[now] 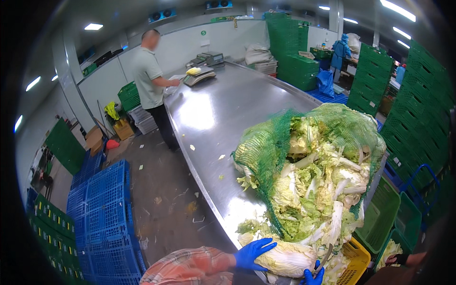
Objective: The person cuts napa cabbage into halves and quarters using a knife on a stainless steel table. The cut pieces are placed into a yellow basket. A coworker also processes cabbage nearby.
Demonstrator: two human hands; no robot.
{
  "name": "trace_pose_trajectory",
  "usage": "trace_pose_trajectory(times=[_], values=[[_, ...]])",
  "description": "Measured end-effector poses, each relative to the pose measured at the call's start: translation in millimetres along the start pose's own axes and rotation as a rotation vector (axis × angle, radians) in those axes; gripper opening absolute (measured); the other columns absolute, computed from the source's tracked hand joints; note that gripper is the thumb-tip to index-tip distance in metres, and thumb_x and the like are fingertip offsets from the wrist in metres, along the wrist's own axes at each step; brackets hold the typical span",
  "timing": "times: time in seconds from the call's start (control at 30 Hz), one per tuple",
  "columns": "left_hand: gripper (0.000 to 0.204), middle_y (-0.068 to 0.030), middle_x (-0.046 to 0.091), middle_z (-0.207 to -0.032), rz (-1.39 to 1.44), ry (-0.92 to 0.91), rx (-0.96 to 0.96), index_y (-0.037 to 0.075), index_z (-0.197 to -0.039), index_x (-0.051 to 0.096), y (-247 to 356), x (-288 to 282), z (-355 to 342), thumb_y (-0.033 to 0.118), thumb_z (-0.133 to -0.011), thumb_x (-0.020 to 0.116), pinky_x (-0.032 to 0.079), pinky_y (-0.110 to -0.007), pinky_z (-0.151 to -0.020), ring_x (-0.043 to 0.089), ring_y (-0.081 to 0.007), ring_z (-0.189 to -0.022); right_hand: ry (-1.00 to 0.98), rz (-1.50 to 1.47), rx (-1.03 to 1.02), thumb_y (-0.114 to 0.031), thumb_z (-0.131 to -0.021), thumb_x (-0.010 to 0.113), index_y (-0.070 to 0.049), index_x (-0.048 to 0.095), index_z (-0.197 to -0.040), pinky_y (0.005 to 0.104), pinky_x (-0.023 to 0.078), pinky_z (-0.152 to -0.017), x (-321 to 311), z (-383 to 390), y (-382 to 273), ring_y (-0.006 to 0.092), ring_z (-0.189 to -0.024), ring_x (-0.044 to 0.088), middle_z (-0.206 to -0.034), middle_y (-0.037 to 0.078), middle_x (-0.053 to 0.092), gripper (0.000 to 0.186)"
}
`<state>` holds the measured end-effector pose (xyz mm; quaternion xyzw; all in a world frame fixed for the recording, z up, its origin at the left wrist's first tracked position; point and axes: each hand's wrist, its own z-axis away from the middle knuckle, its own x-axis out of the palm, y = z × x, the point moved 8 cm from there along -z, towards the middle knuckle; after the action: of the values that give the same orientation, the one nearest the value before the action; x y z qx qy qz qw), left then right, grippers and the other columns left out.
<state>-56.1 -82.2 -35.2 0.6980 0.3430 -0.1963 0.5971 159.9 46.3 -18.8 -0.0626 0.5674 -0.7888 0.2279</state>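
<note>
A pale napa cabbage [289,259] lies on its side at the near edge of the steel table. My left hand [254,254], in a blue glove, grips its left end with the fingers over the top. At the cabbage's right end, my right hand [312,275], also gloved in blue, is closed round a knife [327,255] with its blade pointing up. The lower frame edge cuts off part of that hand. Just beyond, a green mesh bag [275,142] gapes open, with loose cabbage leaves and trimmed pieces [316,190] spilling from it.
A long steel table [237,90] stretches away, with a scale [199,76] and a standing person [149,76] at its far left. A yellow crate [356,261] and green crates [380,213] stand right. Another person's hand [393,259] shows there. Blue pallets [102,204] lie left.
</note>
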Motion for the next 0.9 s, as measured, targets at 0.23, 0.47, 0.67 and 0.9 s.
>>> trace_pose_trajectory(times=[0.23, 0.47, 0.67, 0.9], values=[[0.09, -0.0212, 0.028, -0.139, -0.021, -0.05, -0.029, 0.01, -0.14, 0.025, 2, -2, -2, 0.048, -0.07, 0.068, 0.029, -0.044, -0.102, 0.031, -0.0378, -0.126, 0.022, 0.087, -0.049, -0.009, -0.08, 0.064, 0.0, 0.046, -0.114, 0.0229, 0.041, -0.06, -13, -20, 46, 0.0111, -0.075, 0.049, -0.094, 0.008, 0.053, 0.04], [0.092, -0.0217, 0.03, -0.138, 0.058, -0.019, -0.061, 0.009, -0.139, 0.027, -7, -5, -3, 0.048, -0.068, 0.07, 0.03, -0.045, -0.101, 0.032, -0.0388, -0.125, 0.047, 0.024, -0.017, -0.011, -0.08, 0.066, -0.002, 0.051, -0.101, 0.0219, 0.035, -0.044, -7, -47, 33, 0.0064, -0.051, 0.041, -0.071, 0.001, 0.049, 0.027], [0.084, -0.0222, 0.029, -0.139, 0.159, 0.009, 0.022, 0.011, -0.141, 0.024, -27, 14, 2, 0.046, -0.075, 0.063, 0.03, -0.045, -0.101, 0.035, -0.0375, -0.124, -0.056, 0.019, -0.058, -0.011, -0.082, 0.062, 0.001, 0.044, -0.115, 0.0259, 0.046, -0.065, 0, -41, 7, 0.0135, -0.081, 0.049, -0.101, 0.009, 0.053, 0.039], [0.095, -0.0204, 0.027, -0.14, 0.236, -0.049, 0.113, 0.011, -0.139, 0.029, -15, -20, -31, 0.055, -0.065, 0.067, 0.023, -0.048, -0.103, 0.026, -0.0392, -0.128, -0.15, 0.21, 0.142, -0.013, -0.075, 0.061, 0.001, 0.041, -0.123, 0.0253, 0.037, -0.041, 15, -30, -33, 0.0103, -0.045, 0.042, -0.063, 0.002, 0.05, 0.053]])
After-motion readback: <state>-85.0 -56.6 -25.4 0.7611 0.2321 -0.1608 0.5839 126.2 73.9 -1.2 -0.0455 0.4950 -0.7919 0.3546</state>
